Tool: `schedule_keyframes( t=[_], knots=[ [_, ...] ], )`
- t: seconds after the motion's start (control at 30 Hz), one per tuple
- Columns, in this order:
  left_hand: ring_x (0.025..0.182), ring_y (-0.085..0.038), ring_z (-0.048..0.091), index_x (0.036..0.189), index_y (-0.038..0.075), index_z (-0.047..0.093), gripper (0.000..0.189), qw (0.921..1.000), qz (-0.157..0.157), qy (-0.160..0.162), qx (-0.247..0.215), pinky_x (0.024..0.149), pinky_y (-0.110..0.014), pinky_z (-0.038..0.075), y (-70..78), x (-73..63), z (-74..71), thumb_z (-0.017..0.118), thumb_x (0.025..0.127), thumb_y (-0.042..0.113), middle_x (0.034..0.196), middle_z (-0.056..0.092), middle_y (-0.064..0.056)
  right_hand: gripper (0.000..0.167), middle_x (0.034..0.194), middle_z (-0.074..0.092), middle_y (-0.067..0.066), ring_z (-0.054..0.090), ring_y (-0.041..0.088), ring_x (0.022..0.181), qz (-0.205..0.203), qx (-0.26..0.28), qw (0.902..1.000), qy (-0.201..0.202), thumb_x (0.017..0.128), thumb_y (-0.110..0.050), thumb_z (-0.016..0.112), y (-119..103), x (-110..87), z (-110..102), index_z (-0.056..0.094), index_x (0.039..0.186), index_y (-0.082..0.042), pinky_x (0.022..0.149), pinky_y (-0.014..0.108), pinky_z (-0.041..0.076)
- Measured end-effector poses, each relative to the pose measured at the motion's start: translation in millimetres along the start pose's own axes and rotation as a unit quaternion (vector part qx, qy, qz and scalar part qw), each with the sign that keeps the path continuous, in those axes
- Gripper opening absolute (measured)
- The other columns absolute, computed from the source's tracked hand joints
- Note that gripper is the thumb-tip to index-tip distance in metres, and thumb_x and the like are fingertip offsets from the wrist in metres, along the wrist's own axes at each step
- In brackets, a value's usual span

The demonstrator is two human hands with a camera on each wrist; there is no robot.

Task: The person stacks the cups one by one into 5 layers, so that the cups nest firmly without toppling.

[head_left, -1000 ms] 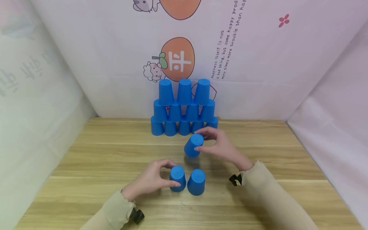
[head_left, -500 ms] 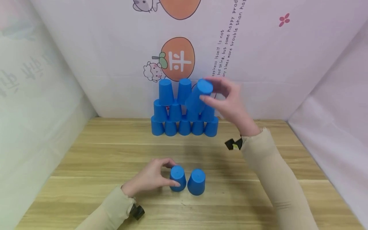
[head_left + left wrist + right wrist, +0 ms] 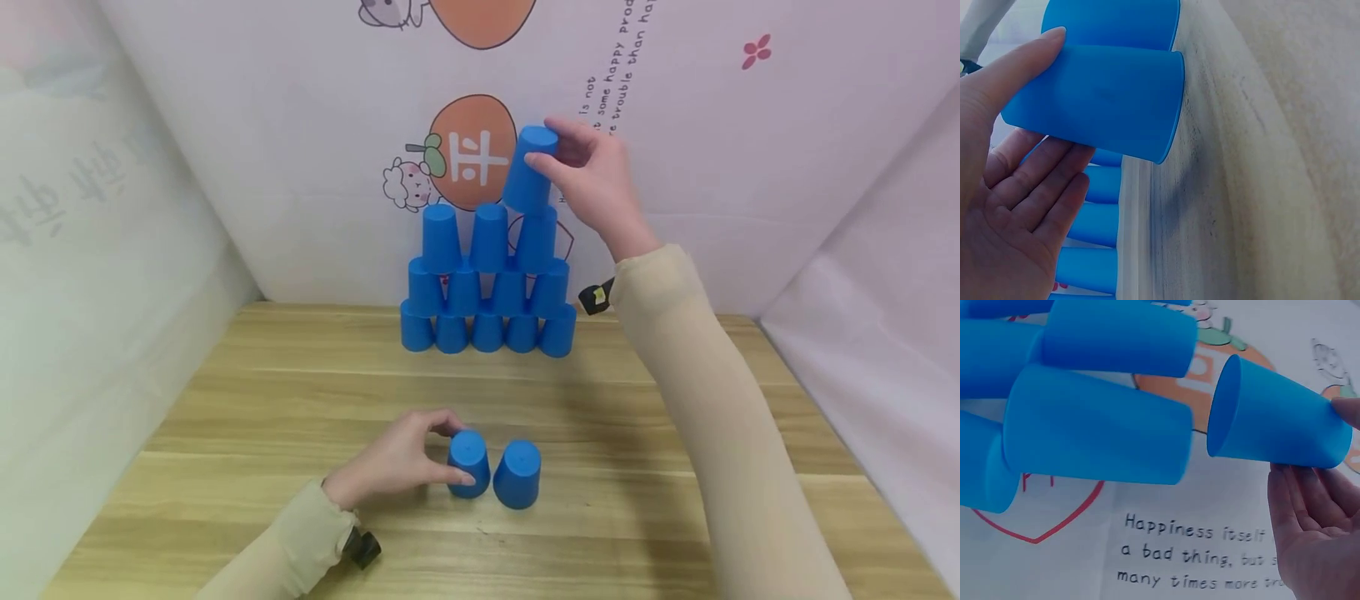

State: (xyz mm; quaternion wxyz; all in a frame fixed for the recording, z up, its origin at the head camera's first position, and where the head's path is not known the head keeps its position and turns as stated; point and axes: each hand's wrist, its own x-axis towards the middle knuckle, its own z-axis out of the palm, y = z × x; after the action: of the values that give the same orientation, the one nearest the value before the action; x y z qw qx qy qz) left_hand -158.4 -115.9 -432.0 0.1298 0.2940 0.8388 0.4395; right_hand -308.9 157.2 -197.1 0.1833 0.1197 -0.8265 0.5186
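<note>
In the head view my right hand [image 3: 600, 179] pinches an upside-down blue cup [image 3: 527, 171] near its closed end, slightly tilted, over the right part of a cup pyramid. The right wrist view shows a gap between this held cup [image 3: 1279, 419] and the top-row cup [image 3: 1100, 428] beneath it. The pyramid [image 3: 487, 271] has three rows of inverted blue cups at the back of the table. Nearer the front, my left hand [image 3: 401, 457] holds another inverted blue cup [image 3: 468, 467] between thumb and fingers, its rim down on the table. Close to its right stands one more blue cup [image 3: 517, 475].
The wooden table [image 3: 315, 375] meets a white printed cloth backdrop [image 3: 675, 125] right behind the pyramid. White cloth also hangs along the left and right sides. Black straps with small devices sit at both wrists.
My right hand has lifted its cup from in front of the pyramid, upward and back, to above the top row. The left hand has stayed on its cup.
</note>
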Motion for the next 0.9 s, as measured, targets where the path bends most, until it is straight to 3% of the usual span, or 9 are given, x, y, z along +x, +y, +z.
schedule_keyframes(
  t=[0.17, 0.53, 0.73, 0.9],
  knots=[
    [0.11, -0.008, 0.061, 0.11, 0.03, 0.067, 0.043, 1.0, 0.007, 0.001, 0.006, 0.103, -0.046, 0.047, -0.2, 1.5, -0.2, 0.087, 0.078, 0.049, 0.111, 0.067, 0.019, 0.064, 0.143, 0.059, -0.003, 0.059, 0.016, 0.125, 0.021, -0.033, 0.9988, -0.029, 0.094, -0.045, 0.073, 5.7, 7.6, 4.2, 0.051, 0.151, -0.026, 0.104, 0.032, 0.047],
    [0.109, -0.008, 0.061, 0.111, 0.029, 0.067, 0.043, 0.9999, 0.011, 0.002, 0.004, 0.102, -0.046, 0.047, -1.4, -0.1, -0.2, 0.087, 0.078, 0.049, 0.11, 0.067, 0.018, 0.071, 0.144, 0.058, -0.003, 0.058, 0.016, 0.126, 0.02, -0.036, 0.9988, -0.027, 0.09, -0.05, 0.074, 15.5, 8.9, 7.7, 0.05, 0.152, -0.026, 0.104, 0.034, 0.047],
    [0.108, -0.007, 0.061, 0.11, 0.029, 0.067, 0.043, 0.9999, 0.012, 0.003, 0.005, 0.102, -0.045, 0.048, -0.6, -0.2, 0.4, 0.088, 0.078, 0.049, 0.109, 0.067, 0.018, 0.072, 0.145, 0.057, -0.002, 0.057, 0.017, 0.128, 0.02, -0.022, 0.9993, -0.022, 0.089, -0.048, 0.076, 17.9, -0.5, -5.6, 0.05, 0.152, -0.024, 0.104, 0.034, 0.047],
    [0.107, -0.008, 0.062, 0.111, 0.027, 0.067, 0.043, 0.9999, 0.014, 0.004, 0.0, 0.101, -0.047, 0.048, -0.3, -0.9, 0.4, 0.088, 0.078, 0.046, 0.109, 0.067, 0.018, 0.068, 0.142, 0.06, 0.0, 0.059, 0.018, 0.126, -0.007, -0.021, 0.9995, -0.022, 0.09, -0.042, 0.078, 14.5, -17.2, -20.2, 0.053, 0.15, -0.021, 0.104, 0.032, 0.047]
  ],
)
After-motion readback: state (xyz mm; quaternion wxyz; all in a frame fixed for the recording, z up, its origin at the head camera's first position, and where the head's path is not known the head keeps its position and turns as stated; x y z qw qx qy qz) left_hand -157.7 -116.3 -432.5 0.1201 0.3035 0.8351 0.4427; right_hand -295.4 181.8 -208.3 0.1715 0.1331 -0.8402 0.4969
